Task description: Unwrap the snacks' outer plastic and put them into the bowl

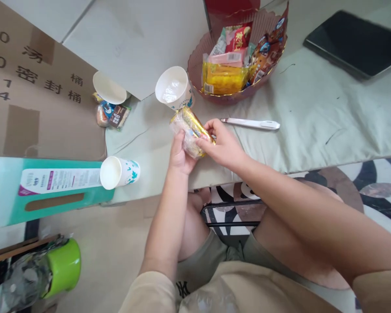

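In front of me, above the cloth-covered table edge, both hands are closed on a gold-foil snack pack (191,126) with clear crinkled plastic around it. My left hand (181,158) holds it from below and the left, thumb along the plastic. My right hand (226,145) pinches its right end between thumb and fingers. Just behind the pack stands a paper cup (184,101) with clear plastic inside it, close to the pack's far end. A white box cutter (257,124) lies on the cloth to the right of my right hand.
A pink ribbed bowl (211,96) of packaged snacks stands behind. Another paper cup (132,171) is at left by a green liquid jug (94,195). Small snack packets (119,116) lie beside a cardboard box (58,126). A dark tablet-like device (355,43) lies back right.
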Action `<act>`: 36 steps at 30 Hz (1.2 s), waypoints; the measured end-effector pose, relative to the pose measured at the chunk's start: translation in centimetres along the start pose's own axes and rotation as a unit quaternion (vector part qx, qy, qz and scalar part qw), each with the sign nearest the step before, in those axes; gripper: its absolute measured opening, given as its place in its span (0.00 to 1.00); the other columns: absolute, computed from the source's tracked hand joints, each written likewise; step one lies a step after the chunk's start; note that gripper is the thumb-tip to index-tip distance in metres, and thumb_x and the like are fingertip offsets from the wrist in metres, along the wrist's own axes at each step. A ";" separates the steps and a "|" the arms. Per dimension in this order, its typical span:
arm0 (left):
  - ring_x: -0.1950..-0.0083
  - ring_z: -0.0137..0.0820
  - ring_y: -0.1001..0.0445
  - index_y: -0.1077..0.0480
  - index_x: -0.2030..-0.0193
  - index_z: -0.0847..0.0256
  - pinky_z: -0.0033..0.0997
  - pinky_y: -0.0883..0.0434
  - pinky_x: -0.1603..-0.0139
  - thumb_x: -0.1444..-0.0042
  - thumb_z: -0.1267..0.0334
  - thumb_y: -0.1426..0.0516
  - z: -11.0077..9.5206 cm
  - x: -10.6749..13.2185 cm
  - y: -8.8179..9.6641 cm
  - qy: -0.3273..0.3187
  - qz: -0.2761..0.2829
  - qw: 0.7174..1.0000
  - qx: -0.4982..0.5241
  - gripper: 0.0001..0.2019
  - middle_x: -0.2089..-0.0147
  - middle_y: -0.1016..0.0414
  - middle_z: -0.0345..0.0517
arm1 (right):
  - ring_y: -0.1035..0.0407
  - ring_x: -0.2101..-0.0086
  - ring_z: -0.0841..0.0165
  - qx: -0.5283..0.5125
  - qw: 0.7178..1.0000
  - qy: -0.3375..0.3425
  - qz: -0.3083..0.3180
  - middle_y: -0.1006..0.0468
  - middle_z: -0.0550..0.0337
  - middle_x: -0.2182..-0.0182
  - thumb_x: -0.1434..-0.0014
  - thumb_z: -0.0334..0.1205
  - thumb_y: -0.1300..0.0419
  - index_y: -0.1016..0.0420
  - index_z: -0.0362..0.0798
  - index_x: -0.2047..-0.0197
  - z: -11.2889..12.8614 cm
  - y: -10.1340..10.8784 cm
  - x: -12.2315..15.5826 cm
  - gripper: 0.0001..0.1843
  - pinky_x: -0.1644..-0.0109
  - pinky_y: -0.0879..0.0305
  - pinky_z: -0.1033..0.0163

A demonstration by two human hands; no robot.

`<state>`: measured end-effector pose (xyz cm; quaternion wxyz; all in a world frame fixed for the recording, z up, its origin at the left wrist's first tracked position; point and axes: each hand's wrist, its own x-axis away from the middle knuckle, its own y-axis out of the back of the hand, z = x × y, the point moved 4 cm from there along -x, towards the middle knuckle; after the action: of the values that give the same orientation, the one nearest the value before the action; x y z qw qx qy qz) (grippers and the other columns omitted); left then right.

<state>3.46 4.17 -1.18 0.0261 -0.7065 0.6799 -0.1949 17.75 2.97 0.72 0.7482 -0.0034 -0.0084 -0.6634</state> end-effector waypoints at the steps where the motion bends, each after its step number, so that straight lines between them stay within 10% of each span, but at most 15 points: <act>1: 0.37 0.45 0.23 0.26 0.51 0.55 0.41 0.23 0.40 0.51 0.41 0.34 0.3 0.1 -0.2 -0.001 -0.004 1.000 -0.001 0.26 0.49 0.18 0.47 | 0.30 0.62 0.63 0.050 0.998 0.026 0.002 0.24 0.56 0.62 0.43 0.47 0.40 0.35 0.50 0.59 0.3 0.3 0.1 0.13 0.55 0.35 0.56; 12: 0.32 0.50 0.28 0.27 0.47 0.52 0.47 0.18 0.48 0.47 0.38 0.38 -2.0 -1.8 0.8 0.072 0.047 0.996 -0.020 0.27 0.44 0.20 0.50 | 0.33 0.49 0.47 0.483 0.859 0.068 -0.152 0.25 0.43 0.56 0.33 0.46 0.45 0.25 0.46 0.56 -1.6 7.3 -0.5 0.13 0.48 0.39 0.41; 17: 0.34 0.51 0.26 0.34 0.39 0.44 0.51 0.20 0.45 0.55 0.56 0.31 -1.6 -1.3 0.5 0.057 0.066 0.996 0.014 0.34 0.43 0.21 0.47 | 0.29 0.57 0.54 0.406 0.901 0.081 -0.131 0.24 0.50 0.63 0.33 0.45 0.45 0.24 0.51 0.55 -0.5 5.8 0.0 0.11 0.52 0.36 0.46; 22: 0.36 0.46 0.25 0.36 0.40 0.43 0.49 0.25 0.38 0.58 0.63 0.30 -0.9 -0.8 0.9 0.017 0.025 0.999 0.016 0.37 0.43 0.22 0.42 | 0.35 0.76 0.69 0.051 0.997 0.014 -0.061 0.28 0.63 0.74 0.33 0.59 0.44 0.28 0.54 0.54 0.4 1.7 0.4 0.18 0.70 0.37 0.62; 27: 0.37 0.47 0.25 0.35 0.45 0.46 0.51 0.25 0.38 0.54 0.58 0.34 -0.7 -0.2 0.4 0.003 0.044 0.999 0.015 0.28 0.48 0.23 0.41 | 0.42 0.83 0.76 -0.108 0.988 -0.107 0.010 0.30 0.64 0.79 0.39 0.62 0.39 0.29 0.49 0.70 -0.2 -1.6 0.3 0.24 0.81 0.48 0.68; 36: 0.36 0.44 0.25 0.36 0.40 0.44 0.47 0.26 0.38 0.49 0.61 0.37 -1.5 -0.2 0.2 -0.041 0.011 0.998 0.039 0.29 0.45 0.23 0.41 | 0.36 0.81 0.75 0.004 0.984 -0.177 0.024 0.25 0.61 0.79 0.38 0.52 0.38 0.26 0.47 0.74 -0.2 -0.8 0.5 0.20 0.78 0.39 0.68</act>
<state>2.80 4.64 0.08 0.0836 -0.7046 0.6779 -0.1924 17.05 2.37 0.54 0.7508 -0.1180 -0.1427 -0.6340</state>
